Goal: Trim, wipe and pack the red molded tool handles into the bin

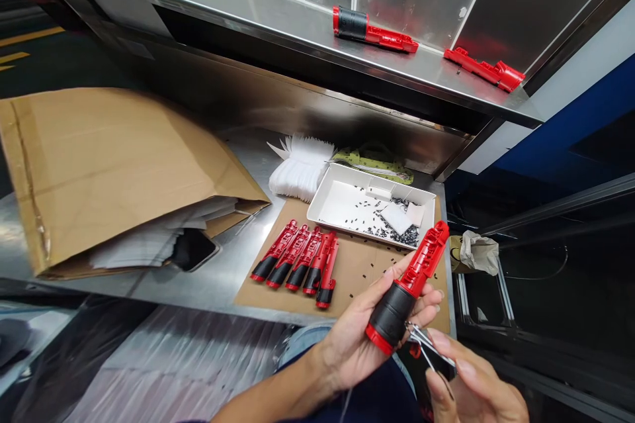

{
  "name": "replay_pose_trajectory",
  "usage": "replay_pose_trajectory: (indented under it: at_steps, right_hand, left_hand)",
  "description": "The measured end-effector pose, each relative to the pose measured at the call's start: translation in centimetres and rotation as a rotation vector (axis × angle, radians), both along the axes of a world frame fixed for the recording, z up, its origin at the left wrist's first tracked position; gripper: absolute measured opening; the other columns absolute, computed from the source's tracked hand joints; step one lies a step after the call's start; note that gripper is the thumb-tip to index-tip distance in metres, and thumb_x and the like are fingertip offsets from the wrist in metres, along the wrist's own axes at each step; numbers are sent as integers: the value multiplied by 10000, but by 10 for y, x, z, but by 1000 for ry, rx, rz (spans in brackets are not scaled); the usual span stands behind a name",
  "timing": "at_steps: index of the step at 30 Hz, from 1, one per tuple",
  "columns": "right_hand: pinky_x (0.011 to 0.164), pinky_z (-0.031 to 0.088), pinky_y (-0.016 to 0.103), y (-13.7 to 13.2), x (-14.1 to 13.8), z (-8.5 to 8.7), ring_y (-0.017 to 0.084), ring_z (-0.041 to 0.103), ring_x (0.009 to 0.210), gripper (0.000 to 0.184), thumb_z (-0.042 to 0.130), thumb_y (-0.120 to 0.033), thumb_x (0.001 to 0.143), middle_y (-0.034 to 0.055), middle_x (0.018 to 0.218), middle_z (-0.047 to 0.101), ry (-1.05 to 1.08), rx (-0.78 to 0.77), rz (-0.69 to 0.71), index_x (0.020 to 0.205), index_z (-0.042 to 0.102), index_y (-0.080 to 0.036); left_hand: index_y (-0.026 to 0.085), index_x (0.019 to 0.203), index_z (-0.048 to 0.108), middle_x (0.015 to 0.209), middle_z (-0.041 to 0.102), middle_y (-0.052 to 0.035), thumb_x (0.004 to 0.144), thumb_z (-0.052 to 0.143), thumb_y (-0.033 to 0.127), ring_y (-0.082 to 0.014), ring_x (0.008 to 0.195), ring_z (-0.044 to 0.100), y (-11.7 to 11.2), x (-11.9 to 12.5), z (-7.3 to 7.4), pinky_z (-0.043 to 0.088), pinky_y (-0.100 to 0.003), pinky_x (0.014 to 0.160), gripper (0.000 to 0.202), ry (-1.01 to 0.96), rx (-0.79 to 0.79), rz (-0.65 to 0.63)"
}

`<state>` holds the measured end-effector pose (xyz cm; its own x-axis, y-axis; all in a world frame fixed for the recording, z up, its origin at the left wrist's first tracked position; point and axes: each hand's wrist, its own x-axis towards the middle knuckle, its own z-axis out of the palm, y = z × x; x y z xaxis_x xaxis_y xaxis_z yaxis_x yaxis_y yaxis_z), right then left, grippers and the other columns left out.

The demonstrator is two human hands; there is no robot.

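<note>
My left hand (370, 337) cradles a red and black plastic housing (409, 287), its black cylindrical end pointing down and its red ribbed end up. My right hand (471, 386) pinches a small black and metal binder clip (431, 351) between thumb and fingers, right against the housing's lower end. Several similar housings (297, 257) lie side by side on a cardboard sheet (357, 274) just beyond my hands. A white tray (342, 204) of small black pieces stands beyond them.
A steel bench (238, 277) carries a large brown cardboard folder (114, 171) with white sheets and a phone (193, 249) at its mouth, plus a white fanned stack (300, 168). Two red parts (374, 29) lie on the upper steel shelf (278, 26).
</note>
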<state>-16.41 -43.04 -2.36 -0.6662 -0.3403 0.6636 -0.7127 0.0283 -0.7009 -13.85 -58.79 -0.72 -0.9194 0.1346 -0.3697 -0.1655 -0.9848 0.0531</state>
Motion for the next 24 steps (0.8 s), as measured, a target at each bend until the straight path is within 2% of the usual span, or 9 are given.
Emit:
replay_pose_trajectory:
  at_steps: [4,7,11,15,20,24]
  right_hand:
    - [764,672,310,-4,1,-3,245,771,877,509,732,16,735,36,1038,785,-42,-28,42,1174,635,-223]
    - [775,671,321,-1,5,-5,253,766,908,489,734,8,753,45,1035,785,-72,3,53,1167,627,-230]
    - [734,675,326,-4,6,-3,262,772,870,400,724,-24,782,60,978,792,-53,4,1,1121,633,-215]
    - [702,675,301,-12,5,0,238,779,793,403,719,-22,761,31,931,797,-13,-53,-29,1105,654,-222]
    - [738,673,323,-13,7,-5,235,775,858,419,720,2,751,39,981,792,-23,-65,-33,1112,648,-198]
    - [720,671,328,-11,9,-8,237,776,851,345,717,-27,790,50,957,794,1,-31,-59,1089,638,-179]
  left_hand:
    - [152,1366,585,996,776,-108,927,641,308,-218,1009,731,2,0,-8,504,-326,1007,469,65,-14,4]
    - [178,1362,596,1025,775,-110,894,687,328,-230,1043,722,2,0,-11,488,-350,1043,499,76,-37,13]
    - [181,1363,600,1007,778,-104,908,666,325,-236,1035,724,2,-1,-5,497,-357,1025,482,57,-86,21]
    - [175,1402,560,986,776,-99,934,622,346,-247,1076,708,2,0,1,469,-364,1060,502,7,-133,11]
    - [141,1486,441,1029,761,-137,895,677,344,-275,1107,693,2,0,-4,482,-380,1057,667,40,-136,5]
    - [165,1464,482,1028,761,-119,930,627,333,-266,1101,695,1,0,-4,502,-352,1030,578,28,-167,-13]
